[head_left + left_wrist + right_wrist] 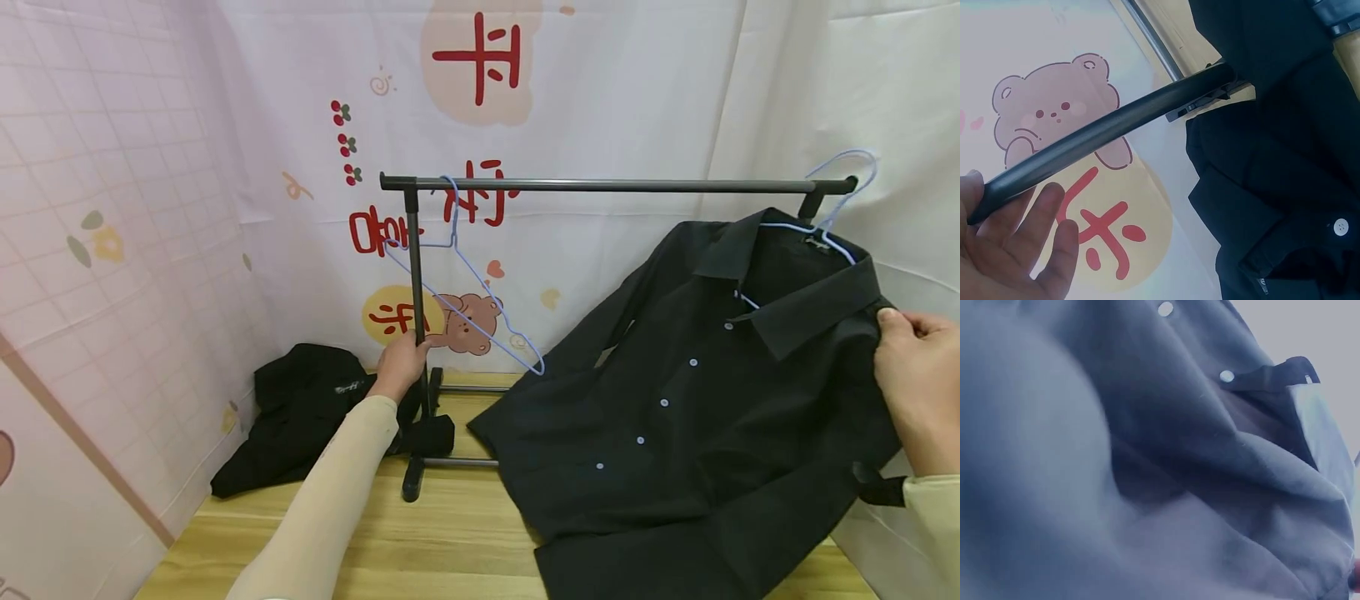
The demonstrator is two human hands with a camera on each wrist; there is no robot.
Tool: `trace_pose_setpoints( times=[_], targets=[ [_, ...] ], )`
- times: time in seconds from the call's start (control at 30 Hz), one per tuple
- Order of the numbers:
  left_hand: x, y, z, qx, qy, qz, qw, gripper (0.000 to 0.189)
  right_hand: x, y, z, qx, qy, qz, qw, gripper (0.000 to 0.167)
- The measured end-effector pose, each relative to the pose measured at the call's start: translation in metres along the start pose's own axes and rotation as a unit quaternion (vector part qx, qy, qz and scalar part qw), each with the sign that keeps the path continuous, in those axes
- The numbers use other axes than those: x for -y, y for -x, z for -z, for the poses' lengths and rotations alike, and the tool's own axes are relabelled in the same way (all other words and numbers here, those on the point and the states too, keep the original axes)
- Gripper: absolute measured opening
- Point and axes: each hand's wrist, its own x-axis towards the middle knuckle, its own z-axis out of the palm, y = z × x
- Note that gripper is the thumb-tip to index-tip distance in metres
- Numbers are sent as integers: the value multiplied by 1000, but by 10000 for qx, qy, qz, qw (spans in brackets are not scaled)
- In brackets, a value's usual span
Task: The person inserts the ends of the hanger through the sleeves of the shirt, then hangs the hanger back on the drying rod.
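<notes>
A black button-up shirt (675,400) hangs on a light blue wire hanger (858,196) at the right end of the clothes rack's top bar (600,185). My right hand (918,375) pinches the shirt at its shoulder seam; in the right wrist view the shirt's cloth (1179,450) fills most of the picture and hides the fingers. At the rack's left side, my left hand (401,367) holds the upright post (417,275). The left wrist view shows the fingers (1044,212) around that dark post (1097,134), thumb on its other side.
An unused light blue hanger (498,308) dangles near the bar's left end. Another black garment (300,417) lies heaped on the wooden table (450,533), behind the left forearm and around the rack's foot (412,479). A printed cloth backdrop (637,92) stands close behind.
</notes>
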Motion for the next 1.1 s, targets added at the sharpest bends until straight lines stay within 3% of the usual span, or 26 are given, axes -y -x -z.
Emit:
trace_pose_setpoints(
  times=[0.13,0.23,0.3,0.4,0.57,0.67,0.97,1.1],
  targets=[
    [0,0,1,46,7,8,10000,32,16,-11,2,119,-24,9,9999,24],
    [-1,1,2,71,2,6,10000,32,25,-16,-2,90,450,152,9988,27],
    [-2,1,3,87,13,-13,10000,32,30,-18,-6,33,856,291,9959,41],
    [-2,0,3,82,39,-74,9999,32,30,-19,-16,31,1497,532,9873,49],
    [0,1,2,26,34,-141,9999,33,18,-15,-28,513,2267,727,9699,49],
    [1,1,1,6,42,-152,9999,32,7,-13,-29,616,2345,814,9667,48],
    [4,0,2,81,56,-107,9999,35,-11,0,-40,307,2423,923,9653,46],
    [4,0,1,86,59,-89,9999,35,-15,11,-54,-112,2362,1467,9605,48]
  ],
)
